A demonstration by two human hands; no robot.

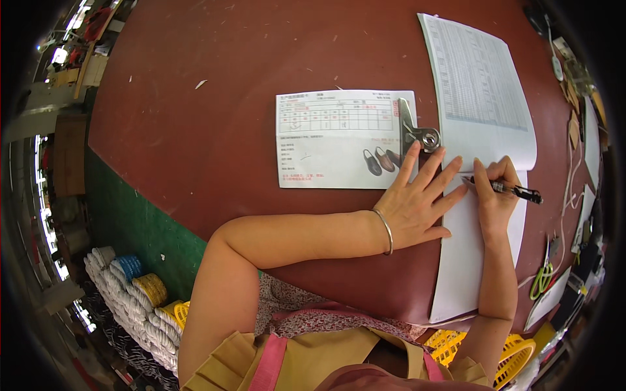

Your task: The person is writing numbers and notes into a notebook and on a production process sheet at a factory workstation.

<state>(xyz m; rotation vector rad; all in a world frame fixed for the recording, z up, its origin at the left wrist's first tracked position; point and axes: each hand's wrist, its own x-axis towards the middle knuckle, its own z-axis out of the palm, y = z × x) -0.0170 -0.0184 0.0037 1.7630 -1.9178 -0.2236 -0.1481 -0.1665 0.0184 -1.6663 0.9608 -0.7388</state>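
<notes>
Right hand [497, 195] has its fingers closed on a black pen [512, 189], tip down on the blank lower part of a long white sheet [486, 130] – printed table fills the sheet's upper part. Left hand [417, 199] lies flat, fingers spread open, holding nothing, fingertips pressing the sheet's left edge; silver bangle [386, 231] on that wrist. Just left of the sheet – a white form with shoe pictures [342, 140], held by a metal clip [417, 133]. All on the dark red worktop [215, 98]. Green-handled scissors [540, 279] lie near the right edge.
</notes>
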